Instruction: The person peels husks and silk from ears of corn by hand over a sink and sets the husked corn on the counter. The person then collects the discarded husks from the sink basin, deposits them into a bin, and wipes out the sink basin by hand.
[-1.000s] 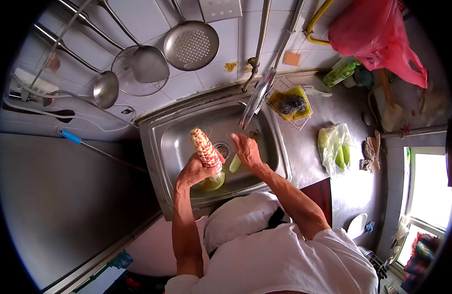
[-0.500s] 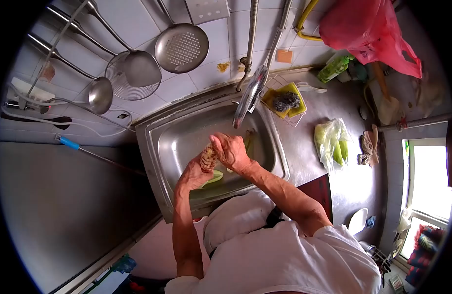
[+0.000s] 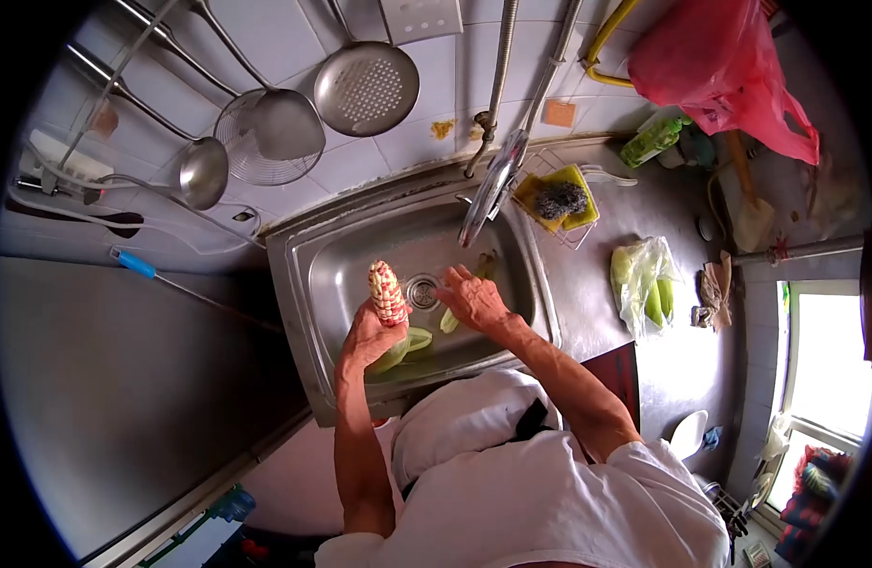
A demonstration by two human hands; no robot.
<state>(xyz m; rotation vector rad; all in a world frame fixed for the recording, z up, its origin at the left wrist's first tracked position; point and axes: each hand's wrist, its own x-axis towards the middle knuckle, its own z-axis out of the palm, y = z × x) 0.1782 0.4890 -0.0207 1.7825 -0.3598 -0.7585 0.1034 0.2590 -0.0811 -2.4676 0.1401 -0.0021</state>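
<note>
My left hand (image 3: pixel 369 334) is wrapped around the lower end of an ear of corn (image 3: pixel 387 292), held tilted upward over the sink (image 3: pixel 334 284). Its kernels are mixed cream and dark red. Apart from the corn, my right hand (image 3: pixel 475 301) hovers over the basin near the drain (image 3: pixel 422 292), with its fingers loosely apart and nothing visible in them. A pale green piece of husk (image 3: pixel 448 321) lies just below that hand. More green husk (image 3: pixel 412 343) sits under my left hand, partly covered by it.
The faucet (image 3: pixel 490 194) reaches over the basin's back edge. Right of it, a wire rack (image 3: pixel 573 232) holds a yellow sponge and a scouring pad. A clear bag with green produce (image 3: pixel 644 284) lies on the right counter. Steel utensils (image 3: pixel 367 87) hang on the wall.
My right hand has come off the corn and moved right and slightly down. The kernels, covered by it before, now show, while my left hand keeps its hold.
</note>
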